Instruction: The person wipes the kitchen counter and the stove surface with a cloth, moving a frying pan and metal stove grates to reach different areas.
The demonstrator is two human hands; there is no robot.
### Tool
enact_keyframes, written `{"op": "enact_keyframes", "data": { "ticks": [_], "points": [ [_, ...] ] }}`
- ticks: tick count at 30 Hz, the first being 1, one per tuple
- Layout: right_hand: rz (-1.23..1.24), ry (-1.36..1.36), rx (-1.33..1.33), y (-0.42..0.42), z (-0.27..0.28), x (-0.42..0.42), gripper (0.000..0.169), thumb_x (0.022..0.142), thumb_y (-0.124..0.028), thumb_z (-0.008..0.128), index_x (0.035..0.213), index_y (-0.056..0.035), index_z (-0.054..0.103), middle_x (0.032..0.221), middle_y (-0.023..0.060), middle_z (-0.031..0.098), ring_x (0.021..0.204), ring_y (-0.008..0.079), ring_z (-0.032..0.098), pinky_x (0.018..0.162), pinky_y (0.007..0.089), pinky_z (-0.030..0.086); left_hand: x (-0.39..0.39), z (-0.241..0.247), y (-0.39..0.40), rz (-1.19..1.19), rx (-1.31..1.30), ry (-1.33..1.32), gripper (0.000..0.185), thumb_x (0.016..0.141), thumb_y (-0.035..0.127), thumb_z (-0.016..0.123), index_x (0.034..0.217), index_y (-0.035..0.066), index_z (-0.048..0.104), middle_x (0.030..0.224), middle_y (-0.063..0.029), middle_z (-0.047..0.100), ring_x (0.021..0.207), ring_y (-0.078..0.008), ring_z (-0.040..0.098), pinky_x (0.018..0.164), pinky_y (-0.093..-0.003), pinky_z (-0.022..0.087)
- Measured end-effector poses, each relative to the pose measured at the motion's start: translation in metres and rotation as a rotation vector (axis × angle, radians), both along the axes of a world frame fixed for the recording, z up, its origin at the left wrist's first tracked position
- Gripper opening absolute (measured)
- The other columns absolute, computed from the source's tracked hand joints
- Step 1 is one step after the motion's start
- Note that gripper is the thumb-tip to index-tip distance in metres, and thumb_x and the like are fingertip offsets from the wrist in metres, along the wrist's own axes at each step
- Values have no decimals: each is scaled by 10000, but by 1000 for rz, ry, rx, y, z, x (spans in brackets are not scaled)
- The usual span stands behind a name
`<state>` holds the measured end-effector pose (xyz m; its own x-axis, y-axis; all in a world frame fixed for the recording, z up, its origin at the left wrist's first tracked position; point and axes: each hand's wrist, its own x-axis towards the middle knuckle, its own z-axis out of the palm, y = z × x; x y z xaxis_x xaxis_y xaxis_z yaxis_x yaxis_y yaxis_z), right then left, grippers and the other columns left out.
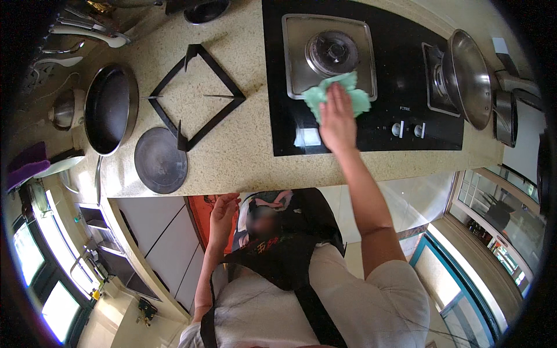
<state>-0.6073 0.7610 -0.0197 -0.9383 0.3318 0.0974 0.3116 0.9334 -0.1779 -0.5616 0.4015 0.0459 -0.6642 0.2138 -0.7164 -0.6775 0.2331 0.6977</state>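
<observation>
My right hand [338,119] presses a light green cloth [359,101] onto the black glass gas hob [400,30]. The cloth overlaps the near edge of a square steel burner tray [300,52], just in front of the round burner [334,52]. Loosely curled, my left hand [224,211] hangs at the counter's front edge and appears to hold nothing. On the counter [235,143] left of the hob lies a black square pan support [222,85]. One corner of it reaches over a dark round disc [160,161].
A steel wok [472,80] sits on the right burner, near two control knobs [407,129]. To the left, a black frying pan [109,108] has its handle over the counter edge. Utensils, including a white spoon [87,35], crowd the far left. A purple cloth [28,163] lies beyond.
</observation>
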Motion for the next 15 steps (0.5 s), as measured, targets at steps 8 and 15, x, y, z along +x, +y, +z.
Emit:
{"op": "enact_keyframes", "data": {
  "ticks": [8,15],
  "points": [
    [-60,224,-126,-78,-13,-124,666,924,-341,487,1392,82,275,1416,365,236,1326,493,244,1099,549,175,-12,5,-22,25,-6,-42,204,968,65,461,1144,28,557,1077,-23,585,1017,-103,535,894,-255,413],
    [-70,282,-74,-49,-26,-168,659,943,-370,439,1349,133,313,1415,331,280,1315,444,299,1105,488,222,-8,-6,-43,51,32,-51,195,963,66,473,1139,34,552,1070,-17,588,1005,-94,529,887,-245,418]
  ]
}}
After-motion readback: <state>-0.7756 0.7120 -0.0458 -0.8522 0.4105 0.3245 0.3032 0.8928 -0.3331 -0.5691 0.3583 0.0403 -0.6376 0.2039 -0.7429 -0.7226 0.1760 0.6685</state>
